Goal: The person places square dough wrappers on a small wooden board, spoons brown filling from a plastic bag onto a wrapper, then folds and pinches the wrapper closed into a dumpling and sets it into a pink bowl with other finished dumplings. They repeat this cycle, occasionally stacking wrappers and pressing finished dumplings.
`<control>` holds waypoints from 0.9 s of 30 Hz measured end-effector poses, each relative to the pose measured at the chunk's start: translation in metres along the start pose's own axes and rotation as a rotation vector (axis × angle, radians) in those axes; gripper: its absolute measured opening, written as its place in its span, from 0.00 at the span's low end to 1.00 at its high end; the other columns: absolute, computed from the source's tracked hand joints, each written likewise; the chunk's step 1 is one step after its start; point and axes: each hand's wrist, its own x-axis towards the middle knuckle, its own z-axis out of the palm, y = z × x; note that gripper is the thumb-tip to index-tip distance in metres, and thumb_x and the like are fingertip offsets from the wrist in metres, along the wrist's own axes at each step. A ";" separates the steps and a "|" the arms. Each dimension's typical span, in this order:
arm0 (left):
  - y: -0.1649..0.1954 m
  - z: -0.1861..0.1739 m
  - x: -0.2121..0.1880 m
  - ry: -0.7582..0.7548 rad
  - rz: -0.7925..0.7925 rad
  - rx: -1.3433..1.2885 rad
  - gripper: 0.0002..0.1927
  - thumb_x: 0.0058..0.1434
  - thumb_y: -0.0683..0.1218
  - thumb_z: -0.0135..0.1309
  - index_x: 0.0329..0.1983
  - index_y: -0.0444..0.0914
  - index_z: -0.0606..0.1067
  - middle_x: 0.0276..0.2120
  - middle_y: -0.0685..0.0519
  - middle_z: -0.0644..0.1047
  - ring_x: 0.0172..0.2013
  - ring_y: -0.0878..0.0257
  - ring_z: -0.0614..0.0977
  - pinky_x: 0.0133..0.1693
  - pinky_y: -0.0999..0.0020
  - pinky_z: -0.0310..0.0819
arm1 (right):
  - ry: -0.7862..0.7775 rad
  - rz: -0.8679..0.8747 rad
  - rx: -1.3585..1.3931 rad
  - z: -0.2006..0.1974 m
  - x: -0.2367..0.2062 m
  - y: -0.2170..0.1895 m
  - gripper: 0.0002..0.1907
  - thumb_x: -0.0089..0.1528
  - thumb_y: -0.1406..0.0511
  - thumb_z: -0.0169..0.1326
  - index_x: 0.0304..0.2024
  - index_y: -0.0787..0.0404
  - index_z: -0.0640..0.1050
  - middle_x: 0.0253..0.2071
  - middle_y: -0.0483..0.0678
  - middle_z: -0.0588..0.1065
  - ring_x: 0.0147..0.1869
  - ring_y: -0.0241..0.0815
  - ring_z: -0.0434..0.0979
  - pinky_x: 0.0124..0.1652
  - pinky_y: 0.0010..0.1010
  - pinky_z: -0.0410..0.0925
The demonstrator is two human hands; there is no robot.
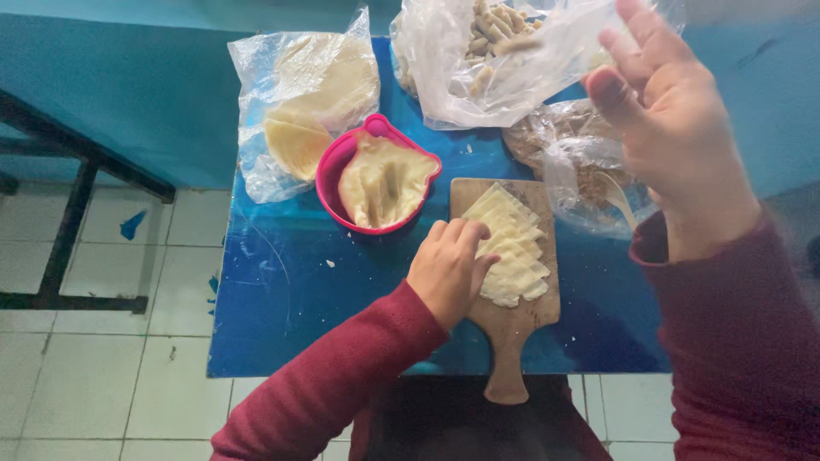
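My left hand (448, 266) rests on the left side of a stack of pale, thin dough sheets (511, 248) fanned out on a wooden cutting board (512, 341); its fingers curl over the stack's edge. My right hand (670, 128) is raised close to the camera at the upper right, fingers spread, nothing visible in it. It hovers beside a clear plastic bag of rolled pale pieces (491, 51). Both arms wear dark red sleeves.
A pink bowl (329, 175) holds crumpled dough sheets. A plastic bag of round flat sheets (303, 102) lies at the back left. Another bag with brown filling and a spoon (589, 162) sits behind the board. All stand on a small blue table (290, 290) over a tiled floor.
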 end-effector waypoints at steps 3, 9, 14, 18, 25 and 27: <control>0.000 -0.002 -0.001 -0.016 0.008 0.019 0.11 0.60 0.45 0.62 0.42 0.37 0.74 0.39 0.48 0.75 0.41 0.48 0.74 0.44 0.56 0.70 | 0.102 0.058 -0.326 -0.002 -0.020 -0.008 0.29 0.67 0.49 0.57 0.62 0.61 0.75 0.50 0.50 0.78 0.55 0.40 0.77 0.53 0.31 0.68; 0.003 -0.005 -0.004 -0.035 0.029 0.030 0.11 0.59 0.46 0.62 0.40 0.38 0.75 0.37 0.48 0.75 0.40 0.49 0.75 0.43 0.56 0.70 | 0.100 0.241 -0.911 -0.012 -0.096 0.019 0.18 0.67 0.52 0.62 0.50 0.56 0.82 0.43 0.52 0.80 0.47 0.52 0.79 0.47 0.41 0.70; 0.003 -0.012 -0.002 -0.027 0.054 0.033 0.10 0.59 0.46 0.62 0.40 0.38 0.75 0.37 0.49 0.76 0.39 0.50 0.75 0.43 0.57 0.70 | 0.079 0.377 -1.066 -0.019 -0.126 0.065 0.19 0.60 0.54 0.65 0.47 0.59 0.79 0.38 0.53 0.81 0.42 0.59 0.81 0.40 0.49 0.71; 0.006 -0.016 -0.003 -0.036 0.027 0.032 0.11 0.60 0.46 0.62 0.41 0.37 0.75 0.36 0.50 0.76 0.39 0.51 0.76 0.42 0.58 0.71 | 0.133 0.531 -0.883 -0.018 -0.136 0.082 0.18 0.61 0.58 0.62 0.50 0.58 0.78 0.35 0.51 0.81 0.40 0.58 0.82 0.38 0.48 0.71; 0.019 -0.024 -0.021 -0.021 -0.010 0.092 0.13 0.60 0.47 0.62 0.42 0.36 0.76 0.37 0.47 0.76 0.39 0.49 0.76 0.42 0.57 0.71 | 0.104 0.493 -0.838 -0.019 -0.132 0.096 0.14 0.60 0.60 0.62 0.46 0.58 0.81 0.35 0.52 0.81 0.41 0.57 0.82 0.40 0.45 0.72; 0.021 -0.025 -0.027 -0.026 -0.056 0.104 0.13 0.60 0.47 0.62 0.43 0.35 0.76 0.36 0.47 0.76 0.39 0.48 0.77 0.42 0.56 0.71 | 0.134 0.455 -0.831 -0.020 -0.133 0.100 0.11 0.61 0.62 0.60 0.45 0.58 0.82 0.36 0.53 0.81 0.42 0.57 0.82 0.41 0.45 0.72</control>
